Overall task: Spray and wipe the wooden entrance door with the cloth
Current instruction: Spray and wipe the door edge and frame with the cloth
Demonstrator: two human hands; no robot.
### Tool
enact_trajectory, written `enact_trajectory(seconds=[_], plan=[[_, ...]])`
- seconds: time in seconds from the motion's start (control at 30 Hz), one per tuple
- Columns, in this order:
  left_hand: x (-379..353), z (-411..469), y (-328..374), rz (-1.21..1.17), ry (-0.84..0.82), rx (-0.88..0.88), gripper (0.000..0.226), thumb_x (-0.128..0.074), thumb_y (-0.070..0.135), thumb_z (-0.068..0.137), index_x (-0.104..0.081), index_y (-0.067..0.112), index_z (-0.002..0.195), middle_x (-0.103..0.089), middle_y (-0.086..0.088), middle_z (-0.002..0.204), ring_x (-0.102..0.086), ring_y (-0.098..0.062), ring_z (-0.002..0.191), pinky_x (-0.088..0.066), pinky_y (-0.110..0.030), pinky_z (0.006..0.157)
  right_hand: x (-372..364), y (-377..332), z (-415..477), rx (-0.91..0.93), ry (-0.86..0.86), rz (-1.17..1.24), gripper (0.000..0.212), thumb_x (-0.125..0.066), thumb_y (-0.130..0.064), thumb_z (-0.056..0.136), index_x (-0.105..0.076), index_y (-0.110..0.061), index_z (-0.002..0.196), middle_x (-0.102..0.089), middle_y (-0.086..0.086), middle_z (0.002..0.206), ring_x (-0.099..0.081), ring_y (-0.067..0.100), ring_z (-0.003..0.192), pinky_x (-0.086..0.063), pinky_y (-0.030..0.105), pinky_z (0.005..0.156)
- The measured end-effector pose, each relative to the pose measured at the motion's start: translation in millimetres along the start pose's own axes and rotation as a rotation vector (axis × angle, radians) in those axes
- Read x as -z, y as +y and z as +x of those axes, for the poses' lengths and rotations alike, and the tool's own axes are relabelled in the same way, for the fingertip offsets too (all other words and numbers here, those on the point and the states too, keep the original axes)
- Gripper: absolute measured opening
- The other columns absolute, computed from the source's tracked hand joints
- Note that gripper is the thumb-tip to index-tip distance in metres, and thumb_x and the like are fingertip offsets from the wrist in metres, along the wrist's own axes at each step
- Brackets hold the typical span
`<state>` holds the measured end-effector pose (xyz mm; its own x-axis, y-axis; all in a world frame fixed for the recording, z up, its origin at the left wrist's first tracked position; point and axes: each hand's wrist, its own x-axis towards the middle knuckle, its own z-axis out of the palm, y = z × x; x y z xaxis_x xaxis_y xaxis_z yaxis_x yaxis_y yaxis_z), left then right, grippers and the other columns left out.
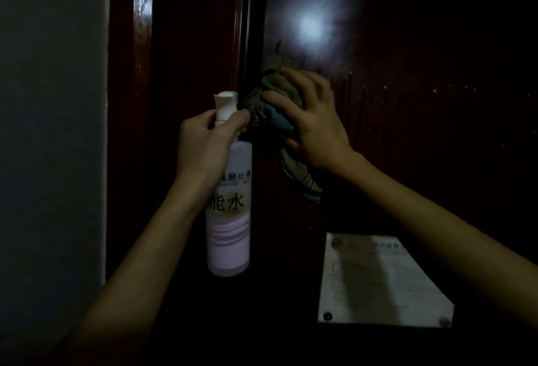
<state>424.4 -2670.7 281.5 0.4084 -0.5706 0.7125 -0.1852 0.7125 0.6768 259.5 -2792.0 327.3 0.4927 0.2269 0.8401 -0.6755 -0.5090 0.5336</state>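
Note:
The dark red wooden door point(407, 45) fills the view in dim light, with a bright glare spot high up. My left hand point(203, 144) grips the neck of a pale pink spray bottle point(229, 220) with a white nozzle, held upright in front of the door's left edge. My right hand point(314, 121) presses a bunched grey-blue cloth point(270, 112) flat against the door panel, fingers spread over it. Part of the cloth hangs below my wrist.
A rectangular notice plate point(384, 284) is fixed to the door at the lower right. The glossy door frame point(142, 74) runs up the left, with a pale wall point(52, 132) beside it.

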Motion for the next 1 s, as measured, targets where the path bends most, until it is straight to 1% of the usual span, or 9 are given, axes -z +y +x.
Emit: enact_trajectory(seconds=[0.07,0.17,0.27,0.33,0.47,0.6,0.77,0.87,1.0], plan=[[2.5,-12.8,-5.5,0.008,0.002,-0.001,0.015,-0.070,0.029,0.091,-0.073,0.017,0.082,-0.074,-0.005,0.081,-0.070,-0.025,0.074,-0.054,-0.039,0.070,-4.8,-6.8,-18.0,0.036,-0.002,0.014,0.066,-0.069,-0.034,0.076,-0.046,-0.026,0.137,-0.036,0.017,0.151,-0.029,0.040,0.133,-0.039,0.057,0.101],[10.4,-38.0,-21.0,0.020,0.031,0.020,0.017,-0.070,0.029,0.091,-0.073,0.015,0.082,-0.073,-0.007,0.079,-0.071,-0.032,0.075,-0.054,-0.041,0.069,-8.8,-18.9,-39.6,0.046,0.012,0.013,0.071,-0.074,-0.030,0.072,-0.047,-0.025,0.137,-0.027,0.012,0.152,-0.027,0.039,0.133,-0.039,0.056,0.102],[17.6,-69.1,-42.9,0.029,0.060,0.052,0.019,-0.071,0.030,0.091,-0.072,0.015,0.079,-0.071,-0.009,0.077,-0.069,-0.035,0.075,-0.053,-0.043,0.069,-12.0,-33.8,-63.8,0.026,-0.013,0.010,0.078,-0.077,-0.030,0.070,-0.040,-0.028,0.138,-0.019,0.009,0.152,-0.023,0.038,0.134,-0.040,0.058,0.101],[20.0,-86.5,-57.3,0.047,0.069,0.073,0.018,-0.071,0.029,0.091,-0.072,0.016,0.079,-0.071,-0.010,0.078,-0.069,-0.036,0.076,-0.052,-0.044,0.069,-17.4,-46.6,-86.0,0.058,-0.036,0.001,0.079,-0.078,-0.034,0.072,-0.037,-0.030,0.139,-0.018,0.010,0.152,-0.022,0.039,0.135,-0.040,0.060,0.100],[22.9,-115.5,-79.6,0.038,0.103,0.104,0.014,-0.071,0.030,0.090,-0.074,0.017,0.085,-0.073,-0.002,0.078,-0.070,-0.028,0.077,-0.056,-0.047,0.074,-22.0,-61.8,-115.0,0.117,-0.064,0.003,0.077,-0.078,-0.038,0.076,-0.036,-0.030,0.139,-0.018,0.010,0.152,-0.022,0.040,0.135,-0.042,0.062,0.098],[29.5,-134.3,-91.4,0.045,0.100,0.109,0.015,-0.070,0.031,0.089,-0.074,0.018,0.092,-0.074,0.002,0.081,-0.072,-0.026,0.080,-0.058,-0.052,0.078,-17.4,-66.9,-117.4,0.076,-0.086,-0.004,0.070,-0.074,-0.041,0.079,-0.038,-0.029,0.139,-0.014,0.005,0.152,-0.017,0.036,0.136,-0.039,0.059,0.102],[37.7,-148.0,-111.6,0.042,0.099,0.107,0.013,-0.070,0.033,0.085,-0.075,0.021,0.090,-0.073,0.004,0.080,-0.072,-0.027,0.081,-0.057,-0.060,0.081,-20.3,-84.1,-131.6,-0.006,-0.092,-0.015,0.067,-0.070,-0.044,0.081,-0.039,-0.030,0.139,-0.009,0.002,0.151,-0.011,0.033,0.138,-0.034,0.055,0.108],[43.4,-157.8,-125.0,0.052,0.104,0.103,0.018,-0.069,0.035,0.084,-0.074,0.021,0.092,-0.074,0.005,0.083,-0.072,-0.028,0.084,-0.057,-0.060,0.082,-25.8,-106.6,-166.5,-0.006,-0.099,0.013,0.065,-0.069,-0.046,0.082,-0.037,-0.030,0.137,-0.012,0.004,0.151,-0.015,0.036,0.138,-0.034,0.056,0.108],[50.0,-174.7,-144.1,0.053,0.094,0.090,0.018,-0.068,0.036,0.084,-0.074,0.022,0.093,-0.074,0.000,0.087,-0.072,-0.036,0.088,-0.056,-0.059,0.081,-38.0,-144.3,-230.5,0.109,-0.087,0.039,0.061,-0.073,-0.043,0.083,-0.042,-0.029,0.134,-0.024,0.011,0.149,-0.026,0.039,0.135,-0.038,0.055,0.105]])
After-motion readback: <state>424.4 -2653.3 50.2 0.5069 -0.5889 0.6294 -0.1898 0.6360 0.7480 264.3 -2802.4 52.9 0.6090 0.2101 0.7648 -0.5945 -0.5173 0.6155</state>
